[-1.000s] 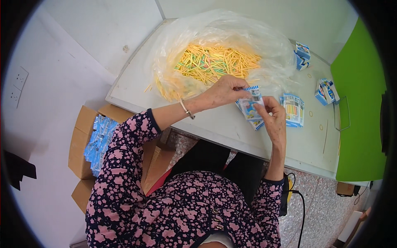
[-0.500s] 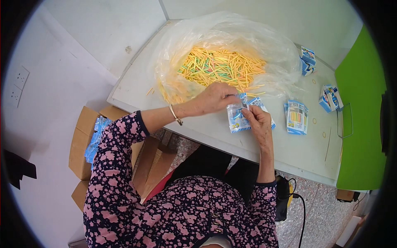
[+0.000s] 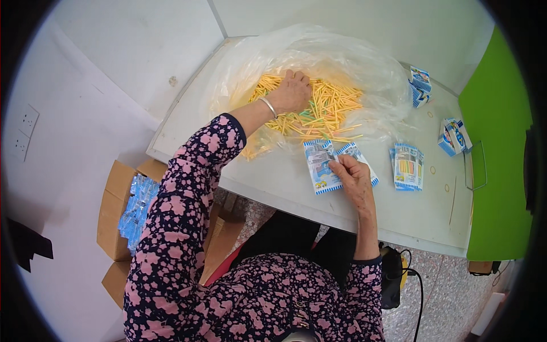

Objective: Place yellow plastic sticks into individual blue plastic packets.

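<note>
Leaving tabletop (image 3: 259, 174) along the front edge (image 3: 273, 203) — hands (image 3: 293, 94) on sticks (image 3: 333, 105), packet (image 3: 319, 166).

The fingertips of the left hand (image 3: 293, 93) go down among the thin yellow paper-like sticks (image 3: 339, 101), so I cannot tell if they grip any; this hand also covers a part of the pile. The right hand (image 3: 354, 181) hides one side of the flat blue-and-white plastic packet (image 3: 320, 166), and a second blue-and-white packet (image 3: 352, 150) is partly covered behind it. The print on both is too small to read. The dark sleeve with pink flowers (image 3: 174, 233) hides much of the open brown cardboard box (image 3: 114, 214). The dark round border cuts the black angular object (image 3: 33, 242), and the black cable (image 3: 420, 296) leaves at the lower edge.
</note>
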{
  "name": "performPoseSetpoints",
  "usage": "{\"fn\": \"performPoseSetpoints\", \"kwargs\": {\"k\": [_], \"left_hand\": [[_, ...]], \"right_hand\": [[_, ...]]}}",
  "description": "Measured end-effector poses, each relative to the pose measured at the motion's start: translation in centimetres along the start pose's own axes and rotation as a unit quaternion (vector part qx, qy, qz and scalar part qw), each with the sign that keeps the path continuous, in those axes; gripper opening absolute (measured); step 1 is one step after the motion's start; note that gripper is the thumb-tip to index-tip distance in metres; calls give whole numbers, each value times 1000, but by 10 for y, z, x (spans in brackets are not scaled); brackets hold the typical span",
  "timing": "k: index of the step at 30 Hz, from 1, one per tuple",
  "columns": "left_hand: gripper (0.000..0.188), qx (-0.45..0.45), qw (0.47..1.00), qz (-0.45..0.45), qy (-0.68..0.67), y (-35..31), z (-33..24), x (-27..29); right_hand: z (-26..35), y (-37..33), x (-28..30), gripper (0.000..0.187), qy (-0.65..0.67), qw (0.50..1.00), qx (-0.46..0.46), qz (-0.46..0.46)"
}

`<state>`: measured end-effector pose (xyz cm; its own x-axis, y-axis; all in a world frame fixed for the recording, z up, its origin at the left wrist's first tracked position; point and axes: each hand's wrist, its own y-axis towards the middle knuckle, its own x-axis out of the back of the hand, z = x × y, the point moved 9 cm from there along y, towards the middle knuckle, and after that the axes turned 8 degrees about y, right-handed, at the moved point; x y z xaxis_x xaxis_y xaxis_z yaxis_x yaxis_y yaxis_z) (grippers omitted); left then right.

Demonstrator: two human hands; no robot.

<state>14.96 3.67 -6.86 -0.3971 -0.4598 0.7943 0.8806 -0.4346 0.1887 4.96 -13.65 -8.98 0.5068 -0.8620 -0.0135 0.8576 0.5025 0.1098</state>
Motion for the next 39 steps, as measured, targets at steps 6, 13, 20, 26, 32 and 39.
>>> {"fn": "performPoseSetpoints", "kwargs": {"k": [6,13,20,26,32,39], "left_hand": [[20,34,998,-7,46,9,1,-9],[14,56,996,-66,-37,-1,10,-2],[16,164,968,-3,-190,-12,44,27],[46,323,750,11,-577,-43,50,40],[37,275,707,-7,-652,-41,45,21],[44,331,402,13,-854,-40,23,4]], "right_hand": [[-4,1,1,19,4,1000,-8,5],[-9,1,3,17,55,998,-14,1],[-6,2,4,19,79,997,-10,0],[-8,4,12,21,88,996,-13,-21],[-11,5,14,22,132,990,-29,-27],[-5,5,15,20,146,989,-20,-25]]}}
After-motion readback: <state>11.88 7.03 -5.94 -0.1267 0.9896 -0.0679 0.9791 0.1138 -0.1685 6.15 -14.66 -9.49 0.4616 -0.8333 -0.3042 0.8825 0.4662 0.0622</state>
